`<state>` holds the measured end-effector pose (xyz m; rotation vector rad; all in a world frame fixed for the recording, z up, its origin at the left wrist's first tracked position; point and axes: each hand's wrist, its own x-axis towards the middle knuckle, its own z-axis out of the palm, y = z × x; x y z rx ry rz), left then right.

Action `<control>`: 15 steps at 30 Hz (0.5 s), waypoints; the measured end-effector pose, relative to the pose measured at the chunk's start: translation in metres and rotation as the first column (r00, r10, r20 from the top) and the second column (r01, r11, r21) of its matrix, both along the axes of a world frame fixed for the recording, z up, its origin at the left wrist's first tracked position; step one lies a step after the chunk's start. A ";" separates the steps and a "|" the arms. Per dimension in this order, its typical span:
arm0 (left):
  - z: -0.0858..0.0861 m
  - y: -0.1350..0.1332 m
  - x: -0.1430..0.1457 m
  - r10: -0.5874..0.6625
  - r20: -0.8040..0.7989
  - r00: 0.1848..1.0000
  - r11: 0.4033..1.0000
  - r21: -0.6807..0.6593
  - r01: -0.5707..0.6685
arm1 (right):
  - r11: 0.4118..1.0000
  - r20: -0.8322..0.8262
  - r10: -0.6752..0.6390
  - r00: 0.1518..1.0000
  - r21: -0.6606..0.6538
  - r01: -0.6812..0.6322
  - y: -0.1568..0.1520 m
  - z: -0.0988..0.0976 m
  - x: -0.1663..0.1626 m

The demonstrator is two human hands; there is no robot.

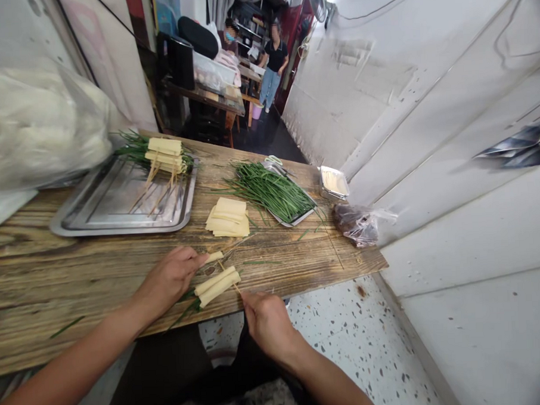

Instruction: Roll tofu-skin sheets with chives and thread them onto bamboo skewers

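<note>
My left hand (172, 278) rests on the wooden table (76, 276), fingers closed on a small tofu-skin roll (213, 257) with green chives sticking out. Just below it lie two more pale rolls (217, 285) on a thin bamboo skewer (228, 278). My right hand (263, 316) is at the table's front edge, pinching the near end of that skewer. A stack of yellow tofu-skin sheets (228, 217) lies a little farther back.
A steel tray (118, 206) at the left holds finished skewers (165, 156). A smaller tray of green chives (272, 190) sits at the right, with a foil box (334, 183) and a plastic bag (358, 224) beyond. Two people stand in the far room.
</note>
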<state>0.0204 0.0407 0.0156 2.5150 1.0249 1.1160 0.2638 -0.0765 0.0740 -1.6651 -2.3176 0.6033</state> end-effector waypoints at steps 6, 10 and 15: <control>-0.003 -0.001 0.000 0.009 0.015 1.000 1.000 -0.017 -0.008 | 1.000 0.048 0.018 0.999 -0.014 -0.017 0.004 0.003 -0.005; -0.004 0.000 -0.001 -0.008 0.029 1.000 0.997 -0.076 0.010 | 1.000 0.133 0.008 0.991 -0.029 -0.005 0.007 0.004 -0.009; -0.005 0.001 -0.002 -0.005 0.044 0.999 0.988 -0.152 0.012 | 1.000 0.128 0.004 0.992 -0.003 -0.004 0.014 0.002 -0.014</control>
